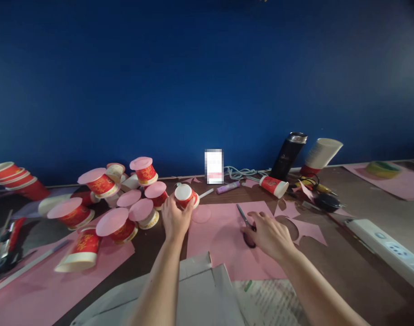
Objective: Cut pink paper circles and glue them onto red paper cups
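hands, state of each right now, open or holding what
Left hand: closed on a red-and-white paper cup.
Right hand: partly curled at dark-handled metal scissors; whether it grips them cannot be told.

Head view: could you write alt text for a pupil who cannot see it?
A person's left hand holds a red paper cup, while the right hand is at scissors over pink paper. To the left are cups topped with pink discs.

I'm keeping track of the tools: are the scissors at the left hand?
No, the scissors are at the right hand, while the left hand has its fingers around a paper cup.
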A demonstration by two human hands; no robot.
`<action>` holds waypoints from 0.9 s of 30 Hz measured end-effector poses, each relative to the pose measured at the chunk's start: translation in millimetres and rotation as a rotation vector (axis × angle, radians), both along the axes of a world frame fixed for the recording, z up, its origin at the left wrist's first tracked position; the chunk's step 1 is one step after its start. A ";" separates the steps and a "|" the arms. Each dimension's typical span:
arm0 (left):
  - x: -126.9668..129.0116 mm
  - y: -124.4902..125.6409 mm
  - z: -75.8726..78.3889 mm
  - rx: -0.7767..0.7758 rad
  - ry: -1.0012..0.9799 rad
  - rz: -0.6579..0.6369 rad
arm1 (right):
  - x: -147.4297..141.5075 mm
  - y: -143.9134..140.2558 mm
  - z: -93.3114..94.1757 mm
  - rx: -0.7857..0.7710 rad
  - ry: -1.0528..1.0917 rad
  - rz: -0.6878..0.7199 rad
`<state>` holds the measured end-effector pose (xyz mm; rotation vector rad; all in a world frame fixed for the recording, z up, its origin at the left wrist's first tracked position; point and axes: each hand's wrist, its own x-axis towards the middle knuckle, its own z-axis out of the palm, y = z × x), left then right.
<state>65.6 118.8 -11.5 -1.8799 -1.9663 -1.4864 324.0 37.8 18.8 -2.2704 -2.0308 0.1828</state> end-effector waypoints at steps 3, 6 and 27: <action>1.9 -2.9 2.2 -0.065 0.024 -0.096 | -0.6 -1.6 -1.4 0.016 -0.018 0.023; 3.6 -6.8 4.8 -0.133 0.033 -0.159 | -1.7 -2.8 -0.8 0.009 -0.015 0.031; 8.0 -21.0 13.5 -0.349 0.041 -0.288 | -4.7 -4.9 -1.9 0.002 0.011 0.052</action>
